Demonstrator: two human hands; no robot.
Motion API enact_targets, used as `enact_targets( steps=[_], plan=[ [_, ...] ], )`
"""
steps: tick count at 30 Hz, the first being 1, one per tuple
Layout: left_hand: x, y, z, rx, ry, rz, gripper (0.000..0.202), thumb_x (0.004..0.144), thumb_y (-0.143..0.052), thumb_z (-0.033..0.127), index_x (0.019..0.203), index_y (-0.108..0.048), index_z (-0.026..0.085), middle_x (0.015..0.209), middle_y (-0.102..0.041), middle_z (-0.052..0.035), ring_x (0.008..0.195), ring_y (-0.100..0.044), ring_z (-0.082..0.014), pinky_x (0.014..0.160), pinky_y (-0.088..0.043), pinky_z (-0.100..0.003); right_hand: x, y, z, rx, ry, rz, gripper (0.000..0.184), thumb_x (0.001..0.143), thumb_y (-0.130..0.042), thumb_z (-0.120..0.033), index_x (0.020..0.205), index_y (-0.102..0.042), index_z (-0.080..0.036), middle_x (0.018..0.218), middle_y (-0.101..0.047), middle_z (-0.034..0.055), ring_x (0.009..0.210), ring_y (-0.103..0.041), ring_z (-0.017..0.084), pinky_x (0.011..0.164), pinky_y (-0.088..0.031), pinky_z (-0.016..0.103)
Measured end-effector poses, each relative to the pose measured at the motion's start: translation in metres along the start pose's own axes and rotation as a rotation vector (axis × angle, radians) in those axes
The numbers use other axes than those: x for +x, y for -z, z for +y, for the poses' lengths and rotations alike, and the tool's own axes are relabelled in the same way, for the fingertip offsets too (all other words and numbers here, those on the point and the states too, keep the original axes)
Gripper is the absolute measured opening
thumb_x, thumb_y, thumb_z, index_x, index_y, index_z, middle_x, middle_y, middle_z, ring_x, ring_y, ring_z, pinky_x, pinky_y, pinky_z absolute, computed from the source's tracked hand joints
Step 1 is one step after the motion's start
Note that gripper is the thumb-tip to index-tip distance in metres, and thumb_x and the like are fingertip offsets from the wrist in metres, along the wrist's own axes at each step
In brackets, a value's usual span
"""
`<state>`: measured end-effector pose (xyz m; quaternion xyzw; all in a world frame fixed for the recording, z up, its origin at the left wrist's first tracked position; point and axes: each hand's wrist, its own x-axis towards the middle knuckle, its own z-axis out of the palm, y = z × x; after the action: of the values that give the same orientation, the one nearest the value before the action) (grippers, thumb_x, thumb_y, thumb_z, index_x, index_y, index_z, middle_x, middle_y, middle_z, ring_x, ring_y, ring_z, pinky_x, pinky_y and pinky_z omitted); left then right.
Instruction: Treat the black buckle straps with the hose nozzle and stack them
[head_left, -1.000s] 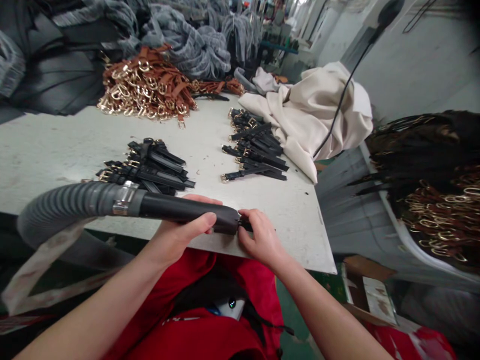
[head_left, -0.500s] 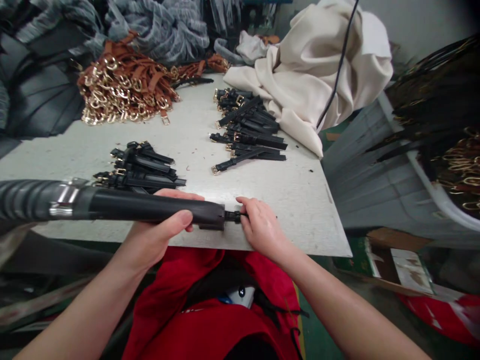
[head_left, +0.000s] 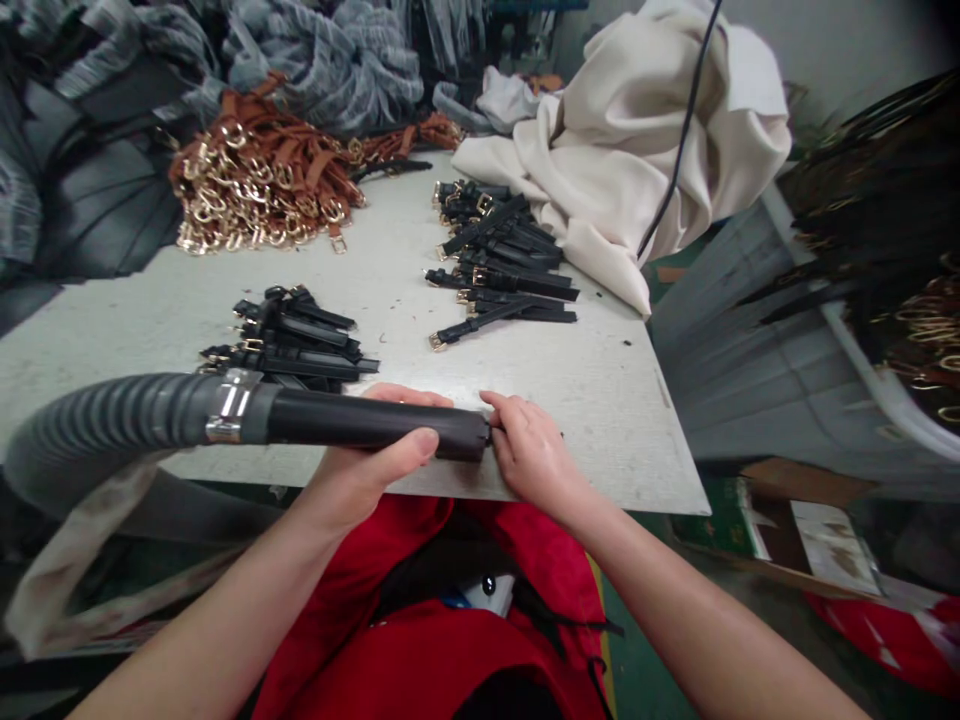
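My left hand [head_left: 367,460] is wrapped round a black nozzle tube [head_left: 360,420] joined by a metal clamp to a grey ribbed hose [head_left: 105,425] that curves off to the left. My right hand [head_left: 529,455] is closed right at the tube's mouth, its fingers pinching a small dark strap piece that is almost wholly hidden. Both hands rest at the near edge of the grey-white table [head_left: 420,300]. Two piles of black straps with gold buckles lie beyond: one pile [head_left: 289,340] just behind the tube, another pile [head_left: 499,265] to the right.
A heap of brown straps with gold rings [head_left: 255,185] sits at the back left. Cream fabric [head_left: 637,140] with a black cable [head_left: 679,130] across it covers the back right corner. Grey and black material is piled behind. A bin of dark straps [head_left: 892,260] stands to the right.
The tube's mouth has closed up against my right hand, covering the short black piece that showed between them. The hose has bent into a curve on the left.
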<state>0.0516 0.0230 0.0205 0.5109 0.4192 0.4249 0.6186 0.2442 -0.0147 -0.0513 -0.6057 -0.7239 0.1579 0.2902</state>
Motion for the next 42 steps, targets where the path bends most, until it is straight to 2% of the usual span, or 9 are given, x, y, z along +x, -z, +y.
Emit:
enact_targets(
  steps=[4,7,10,15,23,30,34,37,42],
  plan=[
    [-0.006,0.024,0.012,-0.025,0.023,0.115,0.029,0.061,-0.084,0.034,0.082,-0.072,0.019,0.087,-0.076,-0.0061,0.064,-0.062,-0.0165,0.048,-0.048,-0.024,0.0,0.0,0.0,-0.029,0.004,-0.001,0.036,0.088,-0.038,-0.011,0.114,-0.062,-0.015,0.095,-0.064,0.0121,0.088,-0.056,0.026,0.081,-0.045,0.042],
    [-0.013,0.041,0.023,-0.002,-0.069,0.236,0.029,0.06,-0.084,0.031,0.082,-0.071,0.019,0.089,-0.076,-0.0047,0.068,-0.063,-0.0171,0.049,-0.048,-0.023,0.001,0.0,0.0,-0.028,0.029,-0.021,0.034,0.089,-0.038,-0.01,0.105,-0.067,-0.018,0.094,-0.064,0.0106,0.088,-0.056,0.025,0.081,-0.044,0.041],
    [-0.014,0.032,0.02,-0.02,-0.105,0.221,0.027,0.061,-0.083,0.03,0.082,-0.07,0.02,0.09,-0.075,-0.0045,0.063,-0.061,-0.0155,0.048,-0.047,-0.024,0.0,0.0,0.001,-0.022,0.03,-0.03,0.034,0.089,-0.039,-0.009,0.103,-0.069,-0.019,0.093,-0.064,0.0102,0.088,-0.057,0.024,0.08,-0.044,0.041],
    [0.0,0.009,0.003,-0.113,-0.001,0.136,0.028,0.058,-0.083,0.032,0.08,-0.07,0.02,0.088,-0.074,-0.0048,0.064,-0.061,-0.0164,0.048,-0.047,-0.026,0.0,0.0,0.001,-0.041,0.02,-0.041,0.033,0.089,-0.041,-0.009,0.102,-0.069,-0.02,0.093,-0.064,0.0098,0.088,-0.056,0.024,0.079,-0.043,0.039],
    [0.002,0.016,0.004,-0.075,-0.086,0.123,0.027,0.059,-0.082,0.029,0.079,-0.069,0.017,0.085,-0.074,-0.0068,0.057,-0.059,-0.0138,0.045,-0.047,-0.023,0.001,0.0,-0.001,-0.053,0.015,-0.03,0.033,0.089,-0.04,-0.009,0.101,-0.069,-0.019,0.093,-0.064,0.01,0.089,-0.056,0.024,0.079,-0.043,0.039],
    [-0.005,0.016,-0.001,-0.113,-0.03,0.182,0.03,0.057,-0.082,0.031,0.081,-0.068,0.019,0.087,-0.074,-0.005,0.061,-0.062,-0.0153,0.046,-0.049,-0.023,0.001,-0.001,0.001,-0.055,0.038,-0.023,0.033,0.088,-0.039,-0.009,0.1,-0.068,-0.019,0.093,-0.064,0.0097,0.089,-0.056,0.023,0.079,-0.043,0.039],
    [-0.002,0.011,-0.004,-0.144,0.01,0.132,0.031,0.057,-0.082,0.032,0.082,-0.068,0.019,0.088,-0.073,-0.0053,0.065,-0.062,-0.0171,0.048,-0.048,-0.025,0.001,-0.002,0.003,-0.076,0.032,-0.01,0.032,0.087,-0.041,-0.009,0.1,-0.068,-0.018,0.093,-0.064,0.0105,0.089,-0.056,0.024,0.08,-0.044,0.04],
    [-0.005,0.028,0.001,-0.173,0.051,0.231,0.031,0.057,-0.083,0.035,0.081,-0.07,0.021,0.087,-0.074,-0.0042,0.067,-0.063,-0.0177,0.048,-0.047,-0.024,0.0,-0.002,0.003,-0.044,0.054,0.003,0.03,0.089,-0.04,-0.012,0.101,-0.067,-0.017,0.093,-0.065,0.0103,0.089,-0.058,0.024,0.081,-0.044,0.039],
    [-0.03,0.066,0.012,-0.159,-0.079,0.358,0.027,0.061,-0.082,0.034,0.084,-0.072,0.025,0.09,-0.076,-0.0005,0.075,-0.064,-0.016,0.054,-0.049,-0.022,-0.001,0.002,0.001,-0.051,0.024,0.041,0.024,0.092,-0.044,-0.023,0.1,-0.066,-0.018,0.094,-0.066,0.0093,0.089,-0.058,0.024,0.081,-0.042,0.039]
  ],
)
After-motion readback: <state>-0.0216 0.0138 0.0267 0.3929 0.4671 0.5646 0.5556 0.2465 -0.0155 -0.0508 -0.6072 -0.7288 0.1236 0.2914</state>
